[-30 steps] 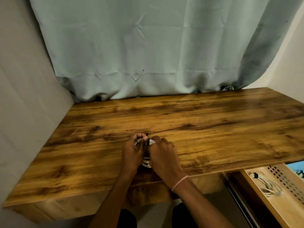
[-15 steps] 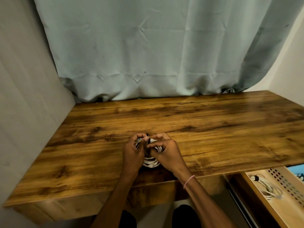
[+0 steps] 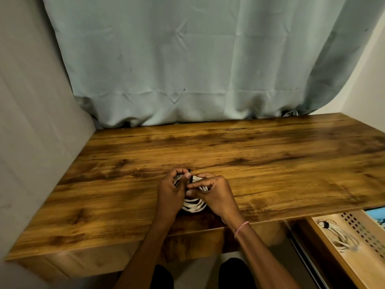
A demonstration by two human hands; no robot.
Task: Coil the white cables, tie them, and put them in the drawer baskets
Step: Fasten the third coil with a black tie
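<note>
HANDS AT THE COIL: A person's two bare hands close on a white cable coil (image 3: 194, 206) held down on a dark-grained wooden surface (image 3: 270, 163), close to that surface's front edge. The left hand (image 3: 169, 192) takes the coil's left side, its fingers (image 3: 177, 174) curled over the top of the loops. The right hand (image 3: 216, 195) comes in from the coil's right side, fingers bent over the loops. Its thumb and forefinger are drawn together at the coil's upper part, just beside the left thumb. A small black tie (image 3: 190, 177) sticks up at the coil's far end, between the two sets of fingertips. Whether either hand pinches the tie itself cannot be told. Several white loops show bare at the coil's near end, below both hands. A pink-and-white bracelet (image 3: 241, 227) circles the right wrist, on the near side of the coil.

Well to the right of the coil and lower than the surface, an open drawer basket (image 3: 362, 232) of pale wood with a perforated wall holds a second white cable bundle (image 3: 341, 239). This bundle is bound by a dark band (image 3: 325, 224) at its far end. Beyond the coil, a pale blue-green curtain (image 3: 187, 59) hangs down to the surface's back edge. A grey wall (image 3: 31, 122) stands off to the coil's left.
</note>
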